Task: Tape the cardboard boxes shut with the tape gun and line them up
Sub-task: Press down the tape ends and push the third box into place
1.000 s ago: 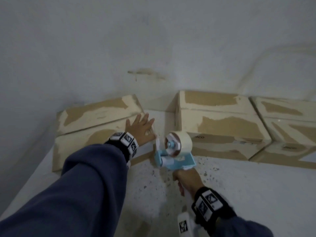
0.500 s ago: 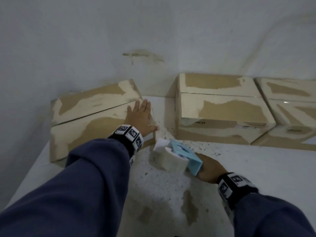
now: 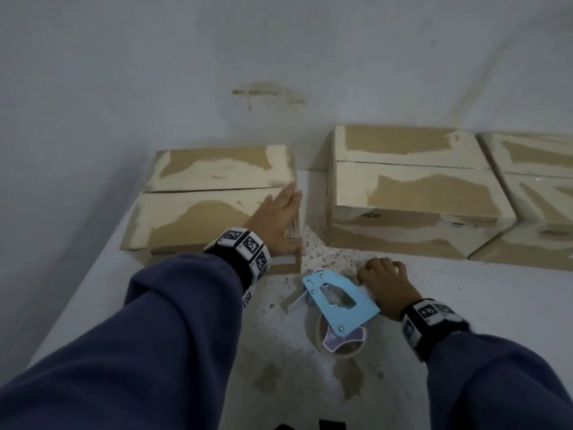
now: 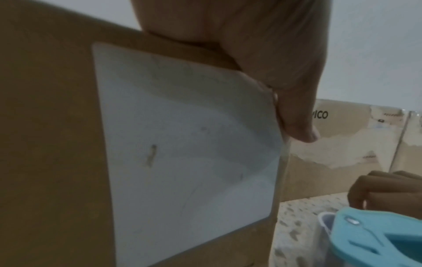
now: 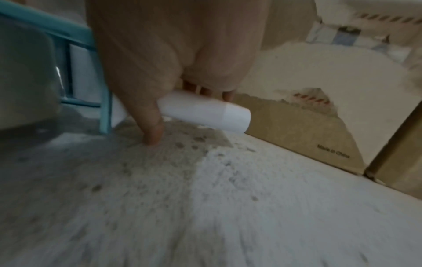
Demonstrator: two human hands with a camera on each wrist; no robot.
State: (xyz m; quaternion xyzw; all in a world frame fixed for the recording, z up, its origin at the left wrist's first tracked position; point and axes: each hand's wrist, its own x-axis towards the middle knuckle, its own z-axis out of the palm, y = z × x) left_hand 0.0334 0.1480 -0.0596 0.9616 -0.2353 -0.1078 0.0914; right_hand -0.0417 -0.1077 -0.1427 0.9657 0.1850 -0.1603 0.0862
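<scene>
Flat left hand [image 3: 280,217] squares the worn brown cardboard box [image 3: 214,200] (gap to the row remains); right hand [image 3: 386,282] grips the light-blue plastic tape gun [image 3: 339,301] lying on the table

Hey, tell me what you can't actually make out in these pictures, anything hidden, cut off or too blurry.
- Third box, head view: cut off by the right edge.
- Left box seam, head view: too dim to tell whether tape covers it.
- Tape gun handle, head view: hidden under the right hand.
- Left hand fingertips, left wrist view: out of frame above.
- Label on the middle box, right wrist view: blurred, unreadable.
</scene>
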